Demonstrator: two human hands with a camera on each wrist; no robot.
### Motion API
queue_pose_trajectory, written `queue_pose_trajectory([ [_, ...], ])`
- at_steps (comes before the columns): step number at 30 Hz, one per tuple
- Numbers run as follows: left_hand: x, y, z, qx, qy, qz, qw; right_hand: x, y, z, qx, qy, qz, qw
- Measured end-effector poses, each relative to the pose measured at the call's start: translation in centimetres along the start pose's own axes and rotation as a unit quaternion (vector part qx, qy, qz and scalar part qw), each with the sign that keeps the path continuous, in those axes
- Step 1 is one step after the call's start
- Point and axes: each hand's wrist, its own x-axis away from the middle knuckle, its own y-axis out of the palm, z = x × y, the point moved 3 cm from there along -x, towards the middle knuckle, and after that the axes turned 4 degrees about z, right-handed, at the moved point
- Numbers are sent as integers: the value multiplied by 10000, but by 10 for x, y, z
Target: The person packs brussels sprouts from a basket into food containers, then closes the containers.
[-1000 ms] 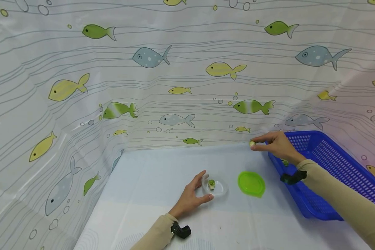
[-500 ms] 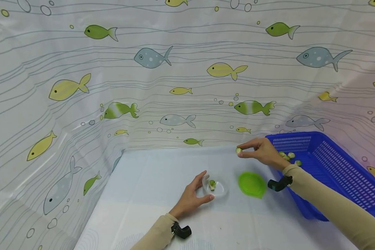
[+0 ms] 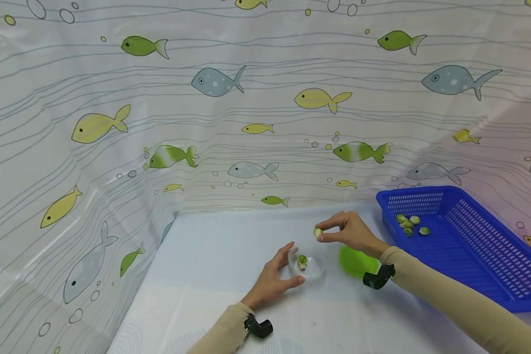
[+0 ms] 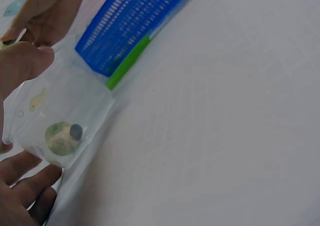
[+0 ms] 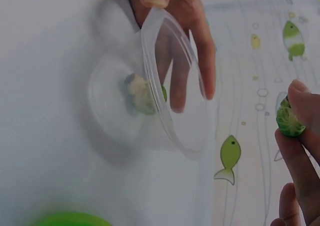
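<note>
A clear round plastic container (image 3: pixel 317 270) stands on the white table, holding one Brussels sprout (image 3: pixel 302 261). My left hand (image 3: pixel 269 279) grips its left side, thumb near the front of the rim and fingers around the back. In the left wrist view the sprout (image 4: pixel 62 138) shows through the container's wall. My right hand (image 3: pixel 355 235) pinches another Brussels sprout (image 3: pixel 318 232) between thumb and fingertips, above and just behind the container's right side. That pinched sprout (image 5: pixel 290 120) appears green and leafy in the right wrist view, apart from the container's rim (image 5: pixel 177 146).
A bright green lid (image 3: pixel 354 261) lies right of the container, partly hidden under my right hand and wrist. At the right stands a blue perforated basket (image 3: pixel 464 260) with several Brussels sprouts (image 3: pixel 407 223) in its far left corner. A fish-patterned sheet (image 3: pixel 230 128) rises behind the table.
My right hand has carried the pinched sprout leftward and down from the basket's edge toward the container, uncovering the sprouts in the basket. My left hand has stayed at the container.
</note>
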Motion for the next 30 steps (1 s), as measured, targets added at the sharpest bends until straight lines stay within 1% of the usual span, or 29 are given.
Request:
queue_pose_trajectory([
  [5, -1, -1, -2, -49, 72, 37, 10000, 3, 16, -2, 26, -51, -93, 9999],
  [11, 0, 0, -2, -32, 49, -14, 10000, 7, 29, 6, 114, -26, -219, 9997],
  [13, 1, 0, -1, -9, 49, -11, 10000, 8, 33, 9, 170, -66, -261, 9995],
  [16, 1, 0, -2, -10, 82, 6, 10000, 10, 38, 11, 293, -237, -307, 9988],
  [19, 1, 1, -3, -16, 88, 2, 10000, 12, 43, 12, 572, -455, -340, 9967],
  [22, 1, 1, -3, -23, 98, 7, 9999, 13, 48, 13, 955, -646, -382, 9926],
  [30, 1, 1, -2, 6, 83, 18, 10000, 12, 62, 10, 1733, -965, -386, 9794],
])
